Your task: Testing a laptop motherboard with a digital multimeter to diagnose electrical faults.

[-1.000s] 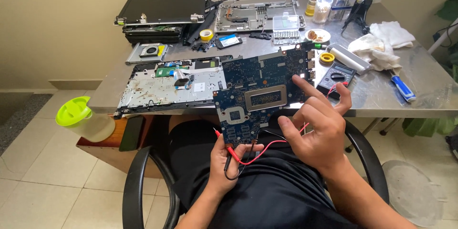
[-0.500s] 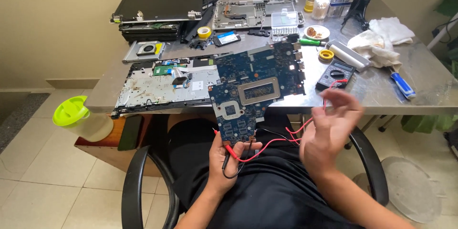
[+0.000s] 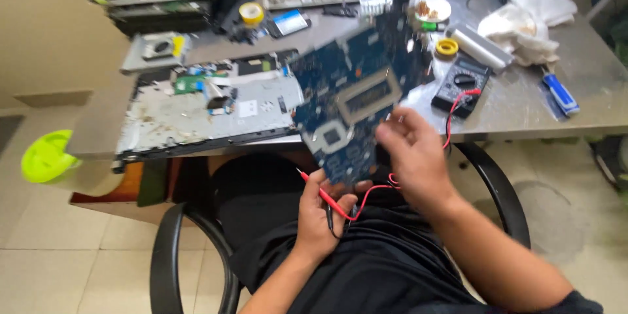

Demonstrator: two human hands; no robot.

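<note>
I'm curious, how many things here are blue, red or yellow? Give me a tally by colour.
Blue: 2, the circuit board that the left hand holds from below, with the right hand at its edge, and the blue-handled tool.
Red: 2, the red probe in the left hand and the red lead running to the meter.
Yellow: 2, the tape rolls.
Total: 6

I am looking at a blue circuit board dotted with grey chips, and a red probe trailing a red wire is showing against my black clothes. A black meter is sitting by a yellow tape roll on the grey table, and a lime-green lid is glowing beside it.
</note>
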